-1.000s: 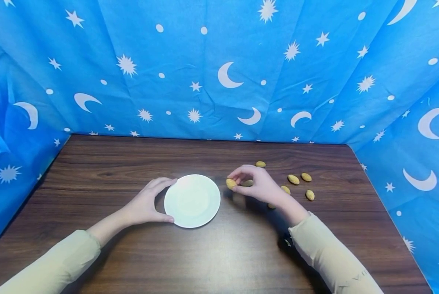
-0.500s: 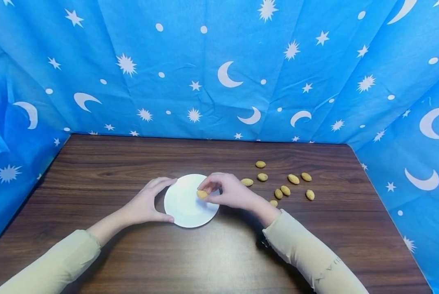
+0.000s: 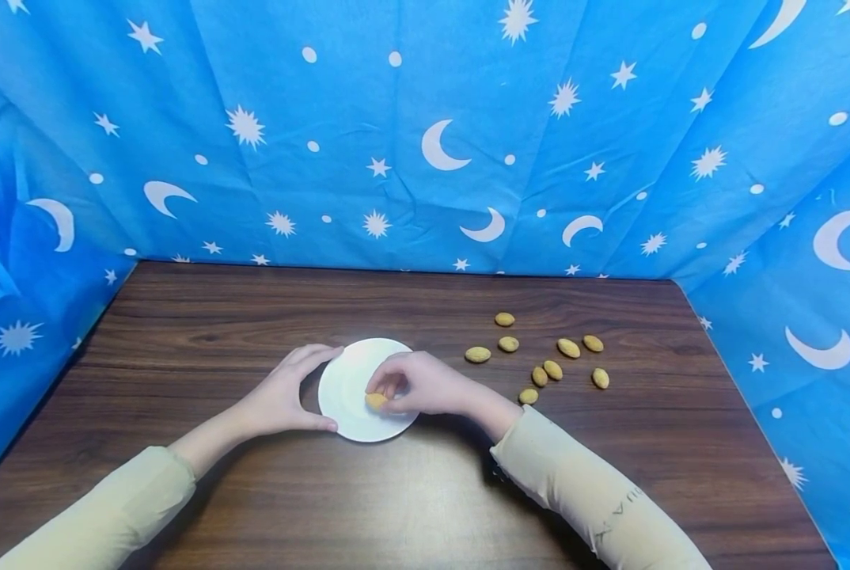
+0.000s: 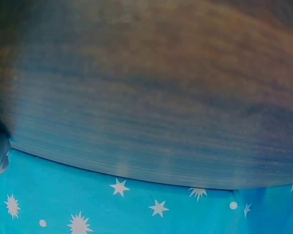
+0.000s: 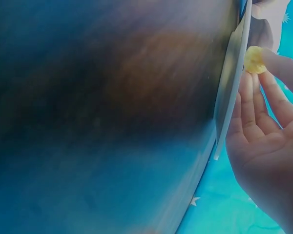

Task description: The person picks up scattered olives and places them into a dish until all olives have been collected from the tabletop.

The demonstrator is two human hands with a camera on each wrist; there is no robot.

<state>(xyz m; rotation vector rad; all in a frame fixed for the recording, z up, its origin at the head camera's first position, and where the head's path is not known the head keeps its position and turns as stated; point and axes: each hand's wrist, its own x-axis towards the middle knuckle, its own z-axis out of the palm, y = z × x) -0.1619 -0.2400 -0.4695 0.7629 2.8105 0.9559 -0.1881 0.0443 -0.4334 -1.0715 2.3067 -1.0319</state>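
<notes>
A small white plate [image 3: 343, 380] lies on the dark wooden table. My left hand [image 3: 275, 404] holds its left edge, thumb at the near rim and fingertips at the far rim. Above the plate, my right hand [image 3: 421, 384] pinches a yellowish-brown almond [image 3: 376, 401] between thumb and fingers. In the right wrist view the almond [image 5: 254, 60] shows between the thumb and fingertips, close to the plate [image 5: 233, 83] seen edge-on. Whether the almond touches the plate I cannot tell. Part of the plate's right side is hidden behind the right hand.
Several more almonds [image 3: 569, 347] lie scattered on the table [image 3: 254, 317] to the right of the plate. A blue cloth [image 3: 354, 103] with white stars and moons hangs behind the table and along both sides. The left wrist view holds mostly blurred tabletop [image 4: 151, 112].
My right hand has carried the almond leftward from beside the plate to over it, then slightly lower and nearer its middle. The left hand and the plate have stayed in place.
</notes>
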